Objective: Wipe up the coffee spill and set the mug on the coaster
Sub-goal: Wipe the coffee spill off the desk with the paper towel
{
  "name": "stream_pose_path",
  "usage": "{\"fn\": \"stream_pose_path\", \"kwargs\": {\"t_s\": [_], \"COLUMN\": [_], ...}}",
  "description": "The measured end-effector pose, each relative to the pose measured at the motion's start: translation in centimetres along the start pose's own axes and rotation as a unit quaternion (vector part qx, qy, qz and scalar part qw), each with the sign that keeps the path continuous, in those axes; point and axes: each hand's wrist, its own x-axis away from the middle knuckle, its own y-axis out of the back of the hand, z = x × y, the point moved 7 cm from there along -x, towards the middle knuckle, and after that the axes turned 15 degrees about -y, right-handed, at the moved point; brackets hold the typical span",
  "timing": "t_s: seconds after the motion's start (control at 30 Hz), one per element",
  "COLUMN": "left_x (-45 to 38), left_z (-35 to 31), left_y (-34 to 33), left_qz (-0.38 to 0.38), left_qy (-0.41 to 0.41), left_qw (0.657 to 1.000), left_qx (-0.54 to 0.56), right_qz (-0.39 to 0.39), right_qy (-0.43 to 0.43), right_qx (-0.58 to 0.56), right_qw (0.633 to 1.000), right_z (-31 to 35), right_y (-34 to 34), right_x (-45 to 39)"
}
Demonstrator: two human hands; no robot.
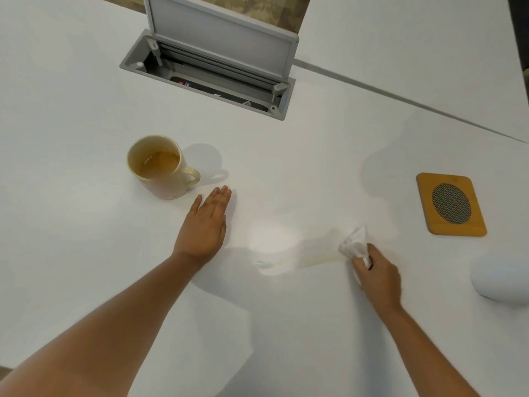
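A cream mug (160, 167) with brown coffee in it stands upright on the white table (86, 253), handle pointing right. My left hand (204, 224) lies flat and empty on the table just right of the mug, fingers together, not touching it. My right hand (378, 276) grips a crumpled white tissue (353, 243) pressed on the table at the right end of a pale yellowish coffee spill (312, 260). The square wooden coaster (450, 204) with a dark mesh oval lies at the right, with nothing on it.
An open grey cable box (206, 81) with a raised lid is set into the table behind the mug. A rounded white object (501, 277) sits at the right edge, below the coaster. A seam (400, 98) runs diagonally across the table's far right.
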Motion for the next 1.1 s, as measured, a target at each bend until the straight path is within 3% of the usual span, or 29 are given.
{"fn": "stream_pose_path", "kwargs": {"t_s": [0.1,0.3,0.37,0.47,0.5,0.63,0.7,0.87,0.9,1.03,1.1], "left_x": [0.0,0.0,0.1,0.1,0.1,0.2,0.3,0.3,0.3,0.4,0.3], "left_z": [0.0,-0.1,-0.1,0.0,-0.1,0.9,1.4,1.3,1.3,1.4,1.4], "left_y": [0.0,0.3,0.2,0.2,0.2,0.0,-0.2,0.3,0.4,0.3,0.2], "left_qz": [0.005,0.002,0.009,0.012,0.012,0.003,-0.007,-0.031,-0.041,-0.038,-0.027], "left_qy": [-0.001,-0.005,0.001,0.01,0.009,0.072,0.098,0.081,0.08,0.097,0.095], "left_qw": [1.0,1.0,1.0,1.0,1.0,0.99,0.981,0.981,0.981,0.979,0.981], "left_qx": [-0.006,-0.002,0.0,0.009,0.015,0.119,0.169,0.173,0.172,0.172,0.166], "right_qz": [0.052,0.184,0.167,0.018,0.005,0.133,0.139,0.137,0.133,0.068,0.023], "right_qy": [0.022,0.172,0.235,0.382,0.428,0.56,0.578,0.567,0.544,0.356,0.291], "right_qx": [0.019,0.031,0.096,0.179,0.172,0.145,0.166,0.205,0.212,0.153,0.15], "right_qw": [0.998,0.967,0.953,0.907,0.887,0.805,0.786,0.786,0.801,0.919,0.945], "right_z": [3.1,13.4,14.4,14.6,14.7,15.4,15.5,15.8,16.3,16.7,15.1], "right_y": [-4.1,-11.9,-11.9,-9.5,-9.2,-11.7,-13.0,-14.3,-14.1,-9.7,-6.7], "right_x": [4.7,11.8,12.5,12.1,12.1,13.4,13.7,12.1,10.5,-0.6,-4.9]}}
